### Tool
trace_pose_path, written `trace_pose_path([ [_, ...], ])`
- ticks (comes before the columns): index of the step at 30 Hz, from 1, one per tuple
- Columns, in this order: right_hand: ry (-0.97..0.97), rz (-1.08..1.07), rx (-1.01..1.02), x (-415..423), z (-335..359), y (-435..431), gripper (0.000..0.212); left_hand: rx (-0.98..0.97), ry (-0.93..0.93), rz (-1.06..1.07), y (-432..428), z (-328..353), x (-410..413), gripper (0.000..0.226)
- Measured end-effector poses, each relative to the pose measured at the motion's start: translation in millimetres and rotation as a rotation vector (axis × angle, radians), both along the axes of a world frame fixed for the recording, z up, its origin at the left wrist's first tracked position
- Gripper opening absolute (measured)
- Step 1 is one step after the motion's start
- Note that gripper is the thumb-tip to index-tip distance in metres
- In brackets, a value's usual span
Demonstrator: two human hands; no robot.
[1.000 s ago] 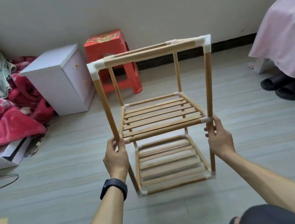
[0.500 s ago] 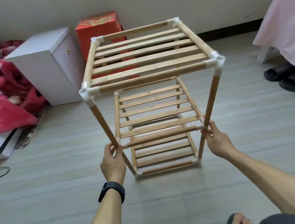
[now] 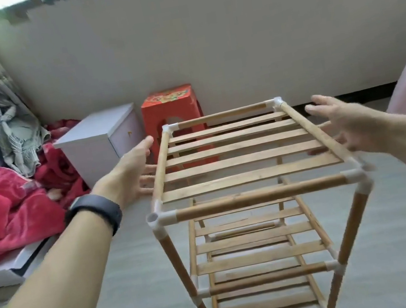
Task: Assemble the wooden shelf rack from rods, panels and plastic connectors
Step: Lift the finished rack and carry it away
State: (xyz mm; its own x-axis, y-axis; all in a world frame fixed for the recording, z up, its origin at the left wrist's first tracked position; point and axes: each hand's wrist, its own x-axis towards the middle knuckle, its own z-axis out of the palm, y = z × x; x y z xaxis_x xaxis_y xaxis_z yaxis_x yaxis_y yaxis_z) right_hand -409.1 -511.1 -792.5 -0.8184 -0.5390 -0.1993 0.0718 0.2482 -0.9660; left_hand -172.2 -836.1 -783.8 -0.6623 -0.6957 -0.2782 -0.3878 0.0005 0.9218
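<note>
Nearest the camera, both forearms reach forward, with a dark wristband [image 3: 95,210] on the left. The shelf rack [image 3: 258,197] stands upright on the grey floor [image 3: 141,300] directly ahead. Its long axis is vertical, with three slatted tiers stacked one under another.

The left hand [image 3: 129,172] and right hand [image 3: 354,124] flank the top tier, one at each side rod, at about equal reach; neither is clearly nearer. Both hands are spread wide with fingers straight and hold nothing. Motion blur prevents confirming whether fingertips touch the side rods.

Assessment: the frame appears fully assembled. Any coming grasp would close inward from both sides onto the top tier.

Materials: round, smooth, light-brown wooden rods; flat wooden slats forming the top panel [image 3: 246,158]; white moulded plastic at each joint. The near-left corner connector [image 3: 157,218] shows an open socket.

Beyond the rack: a red blanket [image 3: 3,210], a white cabinet [image 3: 99,142], a red stool [image 3: 170,105], then a plain wall [image 3: 202,31].
</note>
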Motion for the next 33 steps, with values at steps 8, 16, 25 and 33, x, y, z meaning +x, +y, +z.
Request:
trace_pose_path([
  [8, 0.423, 0.039, 0.556, -65.0, -26.4, -70.1, 0.019, -0.5, -0.347, -0.066, -46.7, -20.6, -104.7, 0.044],
  [16, 0.362, 0.053, 0.66, -29.2, -15.7, -53.2, 0.057, -0.353, -0.262, 0.033, -15.1, -8.4, -82.5, 0.033],
  [25, 0.241, -0.206, 0.678, 5.0, 166.9, 7.4, 0.061, -0.317, -0.248, -0.096, 16.0, 198.8, -103.6, 0.045],
  [33, 0.338, -0.616, 0.61, 53.5, 362.0, 140.2, 0.058, -0.409, -0.077, -0.421, 122.1, 395.6, -178.8, 0.044],
])
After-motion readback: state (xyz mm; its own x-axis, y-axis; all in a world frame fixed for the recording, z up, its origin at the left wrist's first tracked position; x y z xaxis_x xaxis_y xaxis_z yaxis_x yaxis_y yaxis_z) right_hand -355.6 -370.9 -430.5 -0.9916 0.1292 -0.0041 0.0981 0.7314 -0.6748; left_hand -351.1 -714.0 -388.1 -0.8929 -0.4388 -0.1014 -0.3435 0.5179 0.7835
